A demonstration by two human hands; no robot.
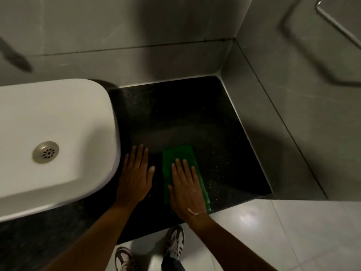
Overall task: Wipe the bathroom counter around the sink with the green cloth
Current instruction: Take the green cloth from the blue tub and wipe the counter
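Note:
A folded green cloth (178,156) lies flat on the black speckled counter (175,110), right of the white basin (58,114). My right hand (185,189) presses flat on the cloth's near half, fingers spread, covering its lower part. Beside it, my left hand (135,176) rests palm down on the bare counter, next to the basin's rounded corner, holding nothing. A faint smeared patch shows on the counter just beyond the cloth.
Grey tiled walls enclose the counter at the back and right. A metal rail (340,28) hangs on the right wall. Pale specks dot the counter right of the cloth. The basin drain (46,152) is at left. My shoes (173,244) stand on the light floor below.

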